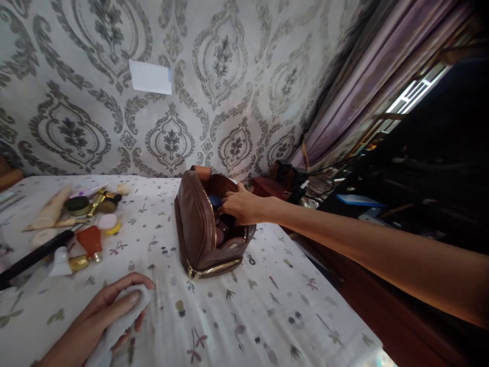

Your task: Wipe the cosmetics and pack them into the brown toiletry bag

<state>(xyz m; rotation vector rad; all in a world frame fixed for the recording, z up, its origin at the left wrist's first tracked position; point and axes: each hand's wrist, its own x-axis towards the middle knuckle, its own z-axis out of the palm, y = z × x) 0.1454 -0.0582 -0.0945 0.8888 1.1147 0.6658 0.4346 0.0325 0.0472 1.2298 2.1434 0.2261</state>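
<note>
A brown leather-look toiletry bag [196, 224] with gold zips stands unzipped on the printed tablecloth. My right hand [240, 205] reaches in through its opening, its fingertips partly hidden beside a dark blue item [215, 202]. Whether those fingers grip anything does not show. Other dark items lie deeper in the bag, too shaded to name. Low at the left, my left hand [118, 311] is closed around a crumpled white cloth [124, 318], thumb on top, just above the tablecloth.
Cosmetics lie at the left: a beige tube [51, 206], a dark-lidded jar [77, 205], an orange-red bottle [90, 241] and a long black object [38, 256]. Patterned wallpaper backs the table, with a white card [151, 77] on it. The table edge drops off at the right, near a purple curtain [355, 86].
</note>
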